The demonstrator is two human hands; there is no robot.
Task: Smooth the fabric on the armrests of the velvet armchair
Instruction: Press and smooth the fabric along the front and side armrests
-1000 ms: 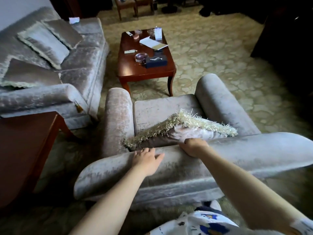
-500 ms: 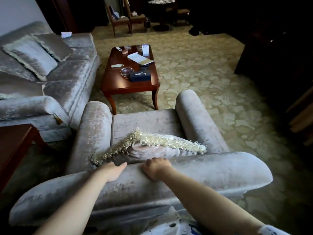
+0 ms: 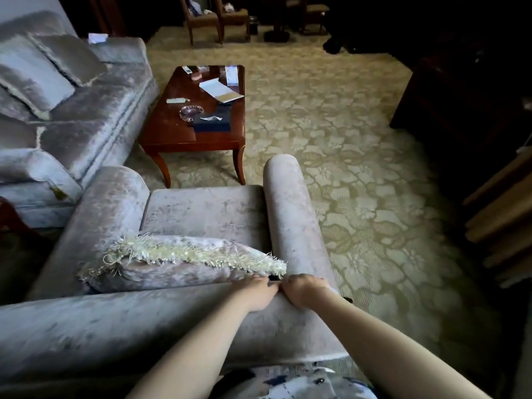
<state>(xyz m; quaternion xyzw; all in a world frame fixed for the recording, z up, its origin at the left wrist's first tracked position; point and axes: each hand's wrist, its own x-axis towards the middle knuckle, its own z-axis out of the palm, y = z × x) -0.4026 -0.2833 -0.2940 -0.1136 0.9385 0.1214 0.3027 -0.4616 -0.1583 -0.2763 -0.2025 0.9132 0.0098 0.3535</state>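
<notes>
velvet armchair (image 3: 201, 214) lies just ahead of both hands. left hand (image 3: 256, 295) flat on backrest (image 3: 129, 326); right hand (image 3: 305, 289) curled at right armrest (image 3: 290, 220) root, pinch unclear. best stroke: forward along armrest, even pressure, clear of fringed cushion (image 3: 184, 260) to the left.

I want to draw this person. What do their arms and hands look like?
The left arm and right arm are bare, no sleeves showing. The left hand and right hand show no gloves, rings or watch. Below them is white clothing with dark blue prints.
</notes>
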